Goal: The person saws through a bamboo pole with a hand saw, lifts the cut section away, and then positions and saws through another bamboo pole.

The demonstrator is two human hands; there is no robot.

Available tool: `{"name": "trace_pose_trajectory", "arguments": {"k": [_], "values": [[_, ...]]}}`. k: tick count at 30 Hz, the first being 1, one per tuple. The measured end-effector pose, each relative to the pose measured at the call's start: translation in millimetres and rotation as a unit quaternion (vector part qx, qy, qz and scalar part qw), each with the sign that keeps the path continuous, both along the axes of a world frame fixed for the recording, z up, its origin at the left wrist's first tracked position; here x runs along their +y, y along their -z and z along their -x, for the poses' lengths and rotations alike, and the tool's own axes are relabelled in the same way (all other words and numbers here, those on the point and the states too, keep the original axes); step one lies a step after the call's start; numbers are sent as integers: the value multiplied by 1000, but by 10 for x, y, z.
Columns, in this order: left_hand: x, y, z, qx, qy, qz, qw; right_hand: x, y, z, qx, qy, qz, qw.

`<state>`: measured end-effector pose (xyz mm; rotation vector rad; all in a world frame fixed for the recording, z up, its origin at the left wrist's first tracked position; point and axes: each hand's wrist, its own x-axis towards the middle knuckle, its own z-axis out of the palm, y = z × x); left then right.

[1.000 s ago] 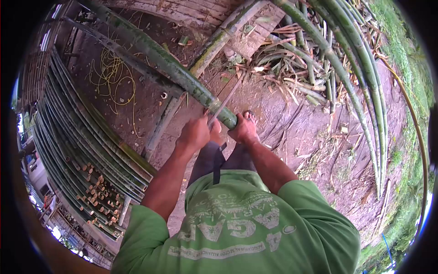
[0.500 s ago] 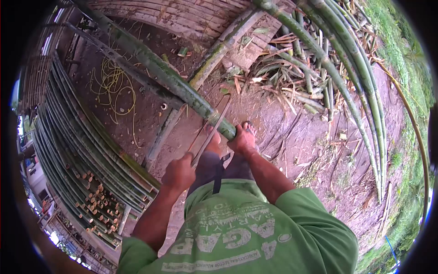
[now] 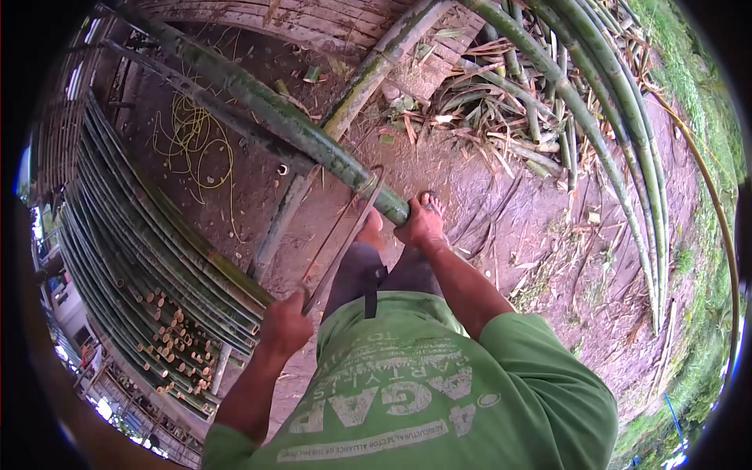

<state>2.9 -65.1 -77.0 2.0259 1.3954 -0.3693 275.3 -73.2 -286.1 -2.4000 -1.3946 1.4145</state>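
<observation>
A thick green bamboo pole runs from the upper left down to its cut end near my feet. My right hand is wrapped round that end. A thin-framed bow saw lies across the pole just left of my right hand, its far tip at the pole. My left hand is closed round the saw's handle, lower left of the pole. The pole passes over a slanted wooden beam and a darker rail.
Stacked bamboo poles fill the left side. Yellow cord is coiled on the ground. Long bent poles and bamboo scraps are at the upper right. My feet stand on muddy ground below the pole.
My left hand and the saw have moved down and left, away from the pole. My right hand still holds the pole's end.
</observation>
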Motion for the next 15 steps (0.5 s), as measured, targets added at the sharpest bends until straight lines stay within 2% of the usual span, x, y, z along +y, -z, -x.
{"name": "trace_pose_trajectory", "arguments": {"k": [1,3,5,6,9,10,12,13,15], "values": [[11,-120,55,-19,-3,-6,1000,3,-21,-11,-1,-6,7,1000],[114,149,-26,-42,-18,5,999,-1,-98,11,-42,-50,5,998],[690,1168,-643,-49,-28,27,998,8,-79,24,-65,-66,1,996],[868,1441,-1008,-31,-28,26,999,-32,-73,32,-52,-56,15,997],[797,1271,-1011,-9,-32,48,998,-78,-74,112,33,-3,69,997],[866,1198,-1039,-11,-20,36,999,-112,-147,130,6,-23,22,999],[607,806,-930,23,-1,75,997,-133,-195,21,-38,-65,33,997],[585,563,-815,65,5,99,993,-36,-129,24,19,-21,84,996],[411,197,-447,25,3,94,995,-109,-100,75,39,26,51,998]]}}
